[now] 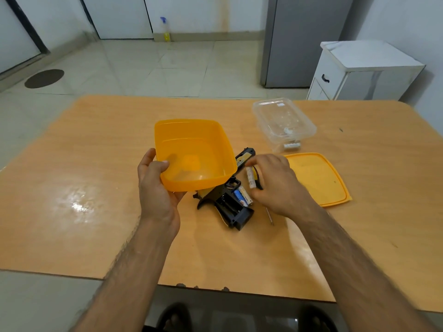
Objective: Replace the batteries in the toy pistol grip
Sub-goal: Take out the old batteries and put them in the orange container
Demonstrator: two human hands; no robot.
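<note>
The black and yellow toy pistol [230, 204] lies on the wooden table [96, 164] with its grip compartment open. A blue battery [238, 195] and a pale one sit in or beside that compartment. My right hand [275, 185] hovers just right of the pistol and pinches a white battery [250, 177] between fingers and thumb. My left hand [155, 188] holds an orange plastic box [194, 152] by its near left edge, lifted and tilted over the pistol's front half, which it hides.
The orange lid [318, 178] lies flat to the right of my right hand. A clear plastic container [284, 123] with batteries in it stands behind the lid. A thin screwdriver [269, 215] lies by my right wrist. A white cabinet [359, 70] stands beyond the table.
</note>
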